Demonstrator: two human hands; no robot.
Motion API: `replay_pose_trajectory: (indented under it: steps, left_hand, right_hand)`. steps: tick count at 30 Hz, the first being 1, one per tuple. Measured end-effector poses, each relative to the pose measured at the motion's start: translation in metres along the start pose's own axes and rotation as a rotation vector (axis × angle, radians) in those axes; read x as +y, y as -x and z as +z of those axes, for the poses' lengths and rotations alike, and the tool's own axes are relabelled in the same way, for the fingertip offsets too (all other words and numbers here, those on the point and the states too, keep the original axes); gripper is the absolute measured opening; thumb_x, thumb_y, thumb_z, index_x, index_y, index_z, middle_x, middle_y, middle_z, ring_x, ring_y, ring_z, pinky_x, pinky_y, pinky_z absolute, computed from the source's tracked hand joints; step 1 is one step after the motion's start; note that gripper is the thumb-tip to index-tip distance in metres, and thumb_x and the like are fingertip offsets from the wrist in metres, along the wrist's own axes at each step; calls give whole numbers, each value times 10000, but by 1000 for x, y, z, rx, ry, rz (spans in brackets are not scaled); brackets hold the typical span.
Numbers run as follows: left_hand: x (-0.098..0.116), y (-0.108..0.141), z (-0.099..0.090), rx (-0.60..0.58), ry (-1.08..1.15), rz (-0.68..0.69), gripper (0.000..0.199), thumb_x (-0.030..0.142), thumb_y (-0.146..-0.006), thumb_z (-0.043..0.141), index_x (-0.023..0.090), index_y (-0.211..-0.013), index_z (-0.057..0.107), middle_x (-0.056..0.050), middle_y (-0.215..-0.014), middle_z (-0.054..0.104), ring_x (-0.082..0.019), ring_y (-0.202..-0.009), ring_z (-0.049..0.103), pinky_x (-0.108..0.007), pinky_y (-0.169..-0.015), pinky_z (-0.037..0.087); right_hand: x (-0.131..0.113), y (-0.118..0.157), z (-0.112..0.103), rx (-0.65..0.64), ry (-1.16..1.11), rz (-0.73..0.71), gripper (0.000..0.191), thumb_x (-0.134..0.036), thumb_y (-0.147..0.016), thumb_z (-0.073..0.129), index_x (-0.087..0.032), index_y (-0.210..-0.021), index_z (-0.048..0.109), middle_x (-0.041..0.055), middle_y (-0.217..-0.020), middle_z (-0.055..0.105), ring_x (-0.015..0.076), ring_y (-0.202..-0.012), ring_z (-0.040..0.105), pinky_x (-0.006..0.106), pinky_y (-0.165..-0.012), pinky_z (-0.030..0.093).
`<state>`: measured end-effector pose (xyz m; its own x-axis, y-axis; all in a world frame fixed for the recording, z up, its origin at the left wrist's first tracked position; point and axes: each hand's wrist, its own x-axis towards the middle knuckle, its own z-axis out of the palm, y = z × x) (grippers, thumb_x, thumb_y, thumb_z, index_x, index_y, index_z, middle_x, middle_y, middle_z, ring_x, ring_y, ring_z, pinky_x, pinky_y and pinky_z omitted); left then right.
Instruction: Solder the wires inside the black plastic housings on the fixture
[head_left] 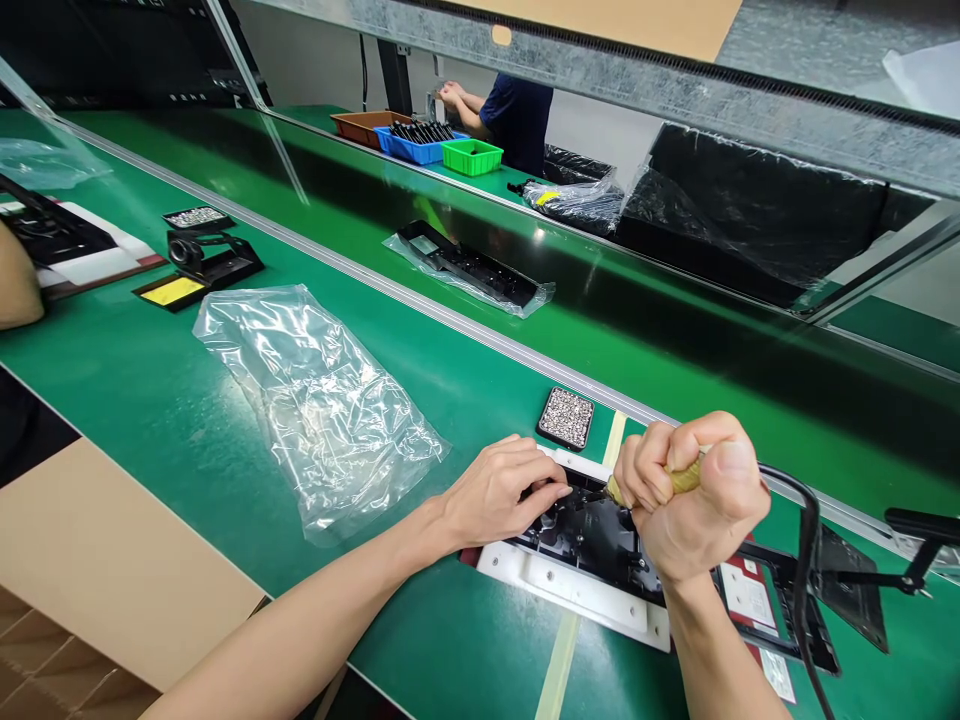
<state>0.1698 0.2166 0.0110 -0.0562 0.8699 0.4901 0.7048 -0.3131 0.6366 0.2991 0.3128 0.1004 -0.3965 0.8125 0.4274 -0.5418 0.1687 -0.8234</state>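
My right hand (697, 500) is wrapped in a fist around a yellow-handled corded tool (686, 477), its thin tip angled down to the left. Under it lies a long black plastic panel (592, 535) with raised posts and ribs, set in a white fixture (574, 590). Bent over the panel's left end is my left hand (510, 490), thumb and index finger close together near the tool's tip. Anything between those fingertips is hidden or too small to make out. Just beyond the fixture sits a small black tray (566, 418) full of tiny silver metal pieces.
A clear plastic bag (322, 410) lies to the left. Another black panel (469, 265) rests on the green belt behind the metal rail. At right are a black frame (814, 620) and a black cord (806, 560). A person (517, 120) works at the back; another's arm (15, 280) shows left.
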Motion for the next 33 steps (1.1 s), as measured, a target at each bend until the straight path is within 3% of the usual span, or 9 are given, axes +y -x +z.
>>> replay_pose_trajectory:
  steps: [33]
  left_hand:
    - [0,1,-1,-3,-7,0,102,230,-1016,610,169,-941,642,8,-852,696,-147,-758,582,-325,-764,387]
  right_hand:
    - [0,0,0,8,11,9,370,-440,-936,572,-209,-672,451,-77,-445,310,67,-347,250,183,-322,260]
